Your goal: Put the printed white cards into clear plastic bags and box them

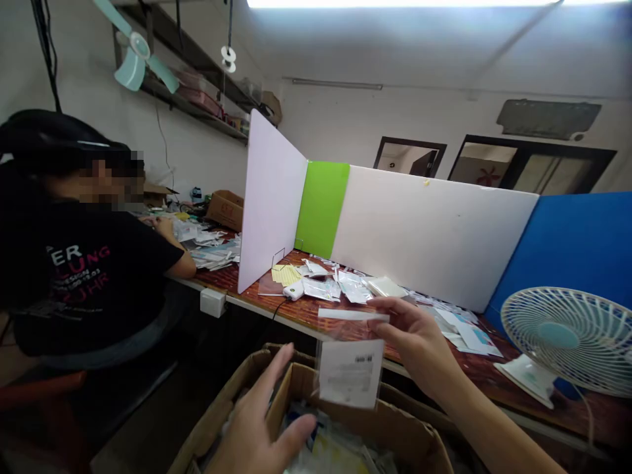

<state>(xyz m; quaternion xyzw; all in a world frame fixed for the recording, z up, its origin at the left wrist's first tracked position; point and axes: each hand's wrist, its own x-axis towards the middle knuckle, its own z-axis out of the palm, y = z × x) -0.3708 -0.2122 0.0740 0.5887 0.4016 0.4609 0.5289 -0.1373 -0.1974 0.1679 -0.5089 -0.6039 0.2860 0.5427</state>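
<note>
My right hand (pixel 417 342) pinches the top of a clear plastic packet with a white card inside (pixel 350 365), holding it up over an open cardboard box (pixel 395 428). The packet hangs upright from its white top strip. My left hand (pixel 264 424) rests open on the box's inner flap, fingers spread, holding nothing. Inside the box lie several small packets (pixel 330 451) in blue, yellow and white.
A wooden bench (pixel 320 309) carries loose packets, a yellow note and a white device. White, green and blue divider panels (pixel 424 230) stand behind. A desk fan (pixel 567 342) sits at right. Another person in a black shirt (pixel 83 276) works at left.
</note>
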